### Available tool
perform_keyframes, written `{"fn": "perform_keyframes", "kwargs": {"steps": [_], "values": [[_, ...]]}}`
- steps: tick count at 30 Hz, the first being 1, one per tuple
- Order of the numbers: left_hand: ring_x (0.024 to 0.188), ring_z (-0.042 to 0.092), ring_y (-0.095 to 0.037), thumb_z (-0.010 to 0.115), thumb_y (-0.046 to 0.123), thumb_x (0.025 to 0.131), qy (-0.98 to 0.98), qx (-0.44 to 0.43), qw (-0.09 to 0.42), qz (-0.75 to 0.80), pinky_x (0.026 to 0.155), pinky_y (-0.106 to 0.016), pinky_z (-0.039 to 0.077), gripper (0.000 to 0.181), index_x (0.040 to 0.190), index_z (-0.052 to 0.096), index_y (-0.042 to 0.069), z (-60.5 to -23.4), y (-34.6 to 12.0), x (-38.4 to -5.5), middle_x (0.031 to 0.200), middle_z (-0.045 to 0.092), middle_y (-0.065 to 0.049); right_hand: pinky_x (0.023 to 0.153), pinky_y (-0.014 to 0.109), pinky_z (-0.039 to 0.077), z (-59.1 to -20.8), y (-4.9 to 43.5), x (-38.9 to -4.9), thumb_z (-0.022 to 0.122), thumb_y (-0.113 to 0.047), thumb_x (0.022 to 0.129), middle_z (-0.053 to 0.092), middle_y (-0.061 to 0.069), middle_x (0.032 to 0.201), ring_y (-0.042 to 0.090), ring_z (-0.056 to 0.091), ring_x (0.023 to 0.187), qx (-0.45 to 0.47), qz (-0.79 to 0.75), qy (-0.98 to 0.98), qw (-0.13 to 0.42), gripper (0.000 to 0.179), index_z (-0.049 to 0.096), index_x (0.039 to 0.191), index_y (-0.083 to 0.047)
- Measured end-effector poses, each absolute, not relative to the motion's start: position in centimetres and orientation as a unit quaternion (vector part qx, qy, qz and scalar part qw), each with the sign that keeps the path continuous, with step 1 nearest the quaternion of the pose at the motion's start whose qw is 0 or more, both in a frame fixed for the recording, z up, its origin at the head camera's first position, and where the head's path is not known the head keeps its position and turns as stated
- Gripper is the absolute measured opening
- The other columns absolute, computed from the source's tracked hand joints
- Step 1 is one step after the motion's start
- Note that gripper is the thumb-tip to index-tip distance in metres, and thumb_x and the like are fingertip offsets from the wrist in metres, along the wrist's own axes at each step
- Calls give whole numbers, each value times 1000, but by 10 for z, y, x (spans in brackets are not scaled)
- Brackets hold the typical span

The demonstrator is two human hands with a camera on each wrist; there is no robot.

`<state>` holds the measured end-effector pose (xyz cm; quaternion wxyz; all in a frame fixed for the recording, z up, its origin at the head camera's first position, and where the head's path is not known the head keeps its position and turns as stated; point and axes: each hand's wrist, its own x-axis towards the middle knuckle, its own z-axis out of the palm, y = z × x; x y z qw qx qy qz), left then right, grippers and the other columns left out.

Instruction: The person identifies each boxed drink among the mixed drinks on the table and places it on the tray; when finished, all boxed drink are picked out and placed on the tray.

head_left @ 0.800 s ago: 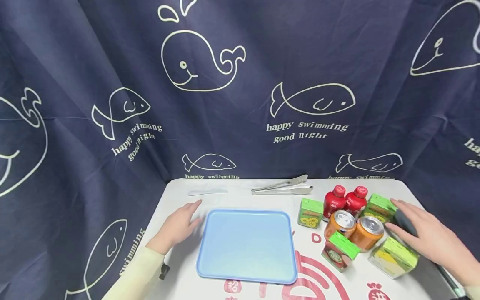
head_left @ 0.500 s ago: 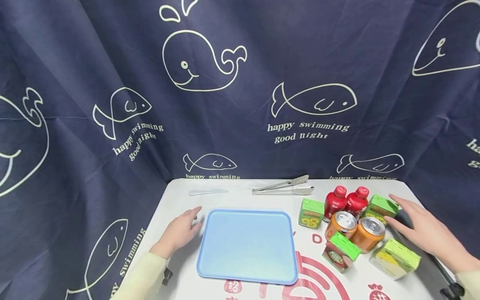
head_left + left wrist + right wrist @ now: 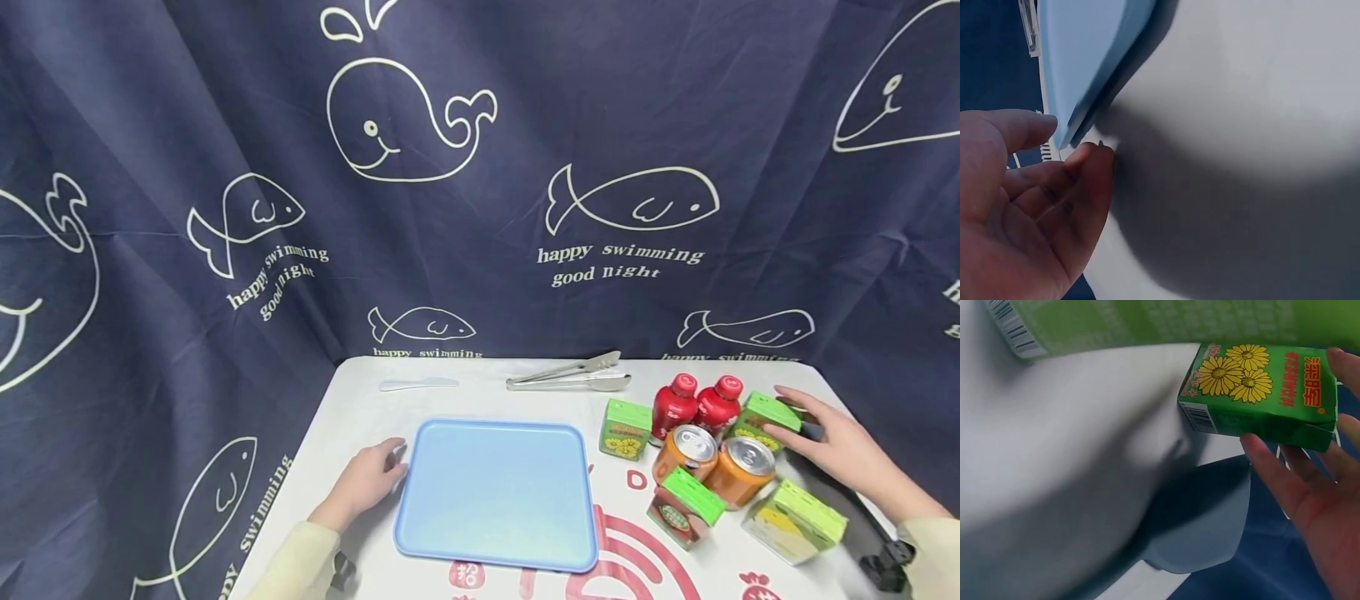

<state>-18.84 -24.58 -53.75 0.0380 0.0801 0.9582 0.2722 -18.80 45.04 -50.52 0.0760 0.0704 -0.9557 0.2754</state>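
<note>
In the head view, my right hand [image 3: 843, 442] is at the green carton [image 3: 763, 421] with yellow flowers at the back right. In the right wrist view, thumb and fingers lie on either side of this drink carton [image 3: 1260, 394] and seem to pinch its end, though firm contact is hard to judge. My left hand [image 3: 365, 483] is beside the left edge of the blue tray [image 3: 495, 560]. Its fingers are loosely bent and hold nothing. The left wrist view shows thumb and fingertips close to the tray's rim [image 3: 1110, 75]; whether they touch it cannot be told.
Two red bottles [image 3: 675, 406] and two orange cans [image 3: 741, 473] crowd left of the held carton. Another green carton [image 3: 625, 431], a brown-green carton [image 3: 684, 508] and a yellow-green carton [image 3: 795, 523] stand around them. Metal tongs [image 3: 570, 382] and a pale knife [image 3: 417, 383] lie behind the tray.
My right hand has moved left and in around the flowered carton. My left hand has shifted down and nearer the tray, its fingers more bent. The view has moved slightly.
</note>
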Motion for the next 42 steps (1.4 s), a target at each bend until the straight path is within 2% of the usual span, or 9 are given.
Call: {"fn": "perform_keyframes", "kwargs": {"steps": [5,8,11,14,18,22,27,34,42], "values": [[55,58,-11,70,13,98,943,72,60,320,53,-29,52,47,140,59,-4,-547,-245,-186,72,60,4,98,67,41,-509,450,-189,79,-33,95,52,36,138,54,54,115,63,285,-953,84,74,46,152,1],[57,58,-10,70,13,97,938,69,63,334,54,-27,52,48,141,59,-5,-551,-245,-185,71,59,5,106,28,39,-512,451,-188,79,-31,95,55,31,137,28,57,114,68,294,-948,97,69,49,151,-3],[57,57,-10,70,13,97,935,74,57,343,55,-28,51,49,140,59,-6,-555,-245,-185,70,59,5,87,0,24,-515,453,-188,79,-29,96,56,26,134,-6,48,107,75,310,-942,106,65,51,150,-3],[56,56,-10,71,12,96,932,79,52,351,54,-26,50,49,139,58,-8,-556,-243,-185,71,58,5,83,2,35,-517,455,-188,79,-26,95,59,15,127,-19,46,98,72,332,-935,102,64,51,148,-2],[58,58,-11,71,10,96,929,77,51,358,56,-30,53,50,141,57,-8,-558,-242,-185,75,58,5,69,18,56,-521,458,-187,77,-18,97,59,-17,117,-6,63,86,66,393,-914,70,62,46,150,-2],[86,68,-20,70,11,97,925,68,49,371,88,-47,58,50,142,57,-6,-561,-242,-184,83,61,4,65,28,62,-524,460,-186,73,-8,99,59,-31,108,-1,68,87,69,460,-884,47,52,49,145,0],[129,59,-43,69,13,100,917,56,52,392,108,-62,43,48,143,58,-3,-564,-243,-181,119,71,-13,66,30,62,-525,459,-186,72,-6,99,63,-27,105,-2,68,88,61,474,-878,40,47,50,139,4],[137,51,-46,64,14,103,911,53,60,406,111,-60,40,48,148,54,-2,-567,-242,-179,144,59,-24,66,32,63,-521,458,-186,73,-7,99,63,-25,103,-2,68,87,46,469,-882,34,52,46,139,12],[141,46,-45,59,16,107,913,55,71,398,116,-61,34,47,151,51,1,-569,-243,-177,149,55,-23,68,34,63,-522,459,-184,73,-9,100,65,-27,107,-2,68,91,40,502,-864,24,48,53,142,-2]]}}
